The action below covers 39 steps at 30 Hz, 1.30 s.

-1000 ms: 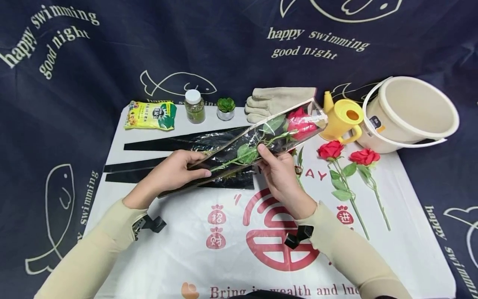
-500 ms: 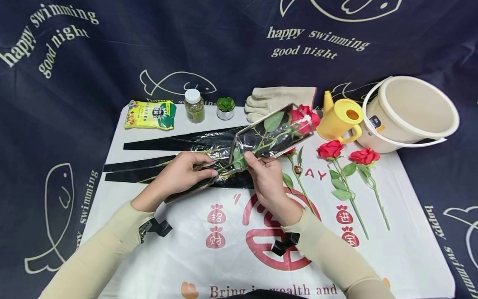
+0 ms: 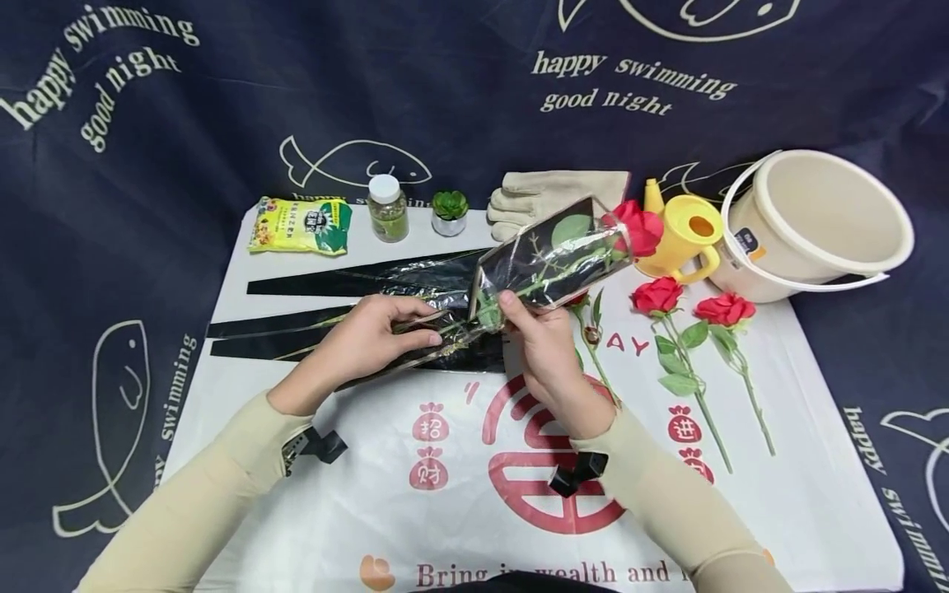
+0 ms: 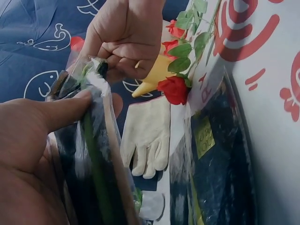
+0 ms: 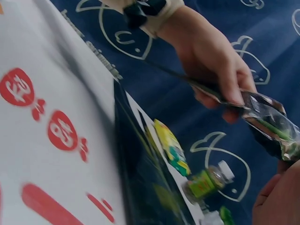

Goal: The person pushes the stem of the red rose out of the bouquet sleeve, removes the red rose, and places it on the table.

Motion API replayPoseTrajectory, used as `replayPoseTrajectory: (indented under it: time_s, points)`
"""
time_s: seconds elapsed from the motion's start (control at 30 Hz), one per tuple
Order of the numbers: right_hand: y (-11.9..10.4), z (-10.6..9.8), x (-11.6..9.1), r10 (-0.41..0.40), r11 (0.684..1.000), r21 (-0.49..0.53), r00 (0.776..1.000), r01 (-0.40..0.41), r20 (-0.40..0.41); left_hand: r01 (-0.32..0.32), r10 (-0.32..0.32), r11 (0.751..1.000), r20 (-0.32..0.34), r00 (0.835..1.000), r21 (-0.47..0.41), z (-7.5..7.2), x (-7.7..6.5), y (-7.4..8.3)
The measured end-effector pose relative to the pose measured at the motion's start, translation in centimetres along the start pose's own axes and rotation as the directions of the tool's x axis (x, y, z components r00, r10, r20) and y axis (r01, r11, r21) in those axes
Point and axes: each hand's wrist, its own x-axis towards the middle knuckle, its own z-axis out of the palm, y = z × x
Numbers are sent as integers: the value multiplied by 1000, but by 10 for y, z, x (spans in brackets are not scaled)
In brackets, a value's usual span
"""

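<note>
A red rose (image 3: 639,229) lies in a clear-and-black plastic flower sleeve (image 3: 552,263), its bloom poking out of the upper right end. The sleeve is creased near its middle, and the green stem and leaves show through the film. My left hand (image 3: 378,342) pinches the narrow lower part between thumb and fingers. Just past the crease, my right hand (image 3: 552,358) grips the sleeve with its thumb on top. In the left wrist view the stem runs inside the sleeve (image 4: 101,173) beneath my left thumb. The right wrist view shows my left hand (image 5: 211,56) holding the sleeve's edge.
Black flower sleeves (image 3: 356,276) lie flat at left. Loose roses (image 3: 656,296) lie at right. Along the back stand a yellow packet (image 3: 300,226), a jar (image 3: 388,210), a small succulent (image 3: 449,212), gloves (image 3: 556,193), a yellow watering can (image 3: 685,235) and a bucket (image 3: 801,222).
The sleeve was straight with the bloom inside its end; it has creased at the middle, and the bloom now sticks out. My left hand has shifted slightly right.
</note>
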Motion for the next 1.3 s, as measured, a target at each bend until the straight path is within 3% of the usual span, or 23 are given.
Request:
replayPoseTrajectory:
  time_s: [0.13, 0.33, 0.5, 0.73, 0.93, 1.17, 1.3]
  points:
    - [-28, -1, 3, 32, 999, -16, 999, -32, -5, 22, -23, 1000, 43, 999, 9, -6, 0, 3]
    - [-46, -10, 15, 33, 999, 32, 999, -33, 0, 66, -66, 998, 48, 997, 1, -14, 1, 6]
    - [-56, -13, 20, 49, 992, 120, 999, -48, -4, 60, -58, 997, 48, 997, -46, -18, 3, 8]
    - [-60, -14, 23, 58, 975, 216, 997, -45, -52, 58, -58, 992, 1, 998, -112, -20, 0, 8]
    - [-58, -17, 21, -8, 985, 168, 992, 29, -128, 76, -79, 996, -59, 995, -48, -23, -6, 5]
    - [-46, -12, 13, 66, 981, 181, 998, -68, 17, 51, -55, 996, -53, 997, -67, -21, -4, -1]
    - [-39, -6, 9, 91, 982, 160, 995, -96, 41, 39, -42, 995, -39, 998, -87, -18, -2, -1]
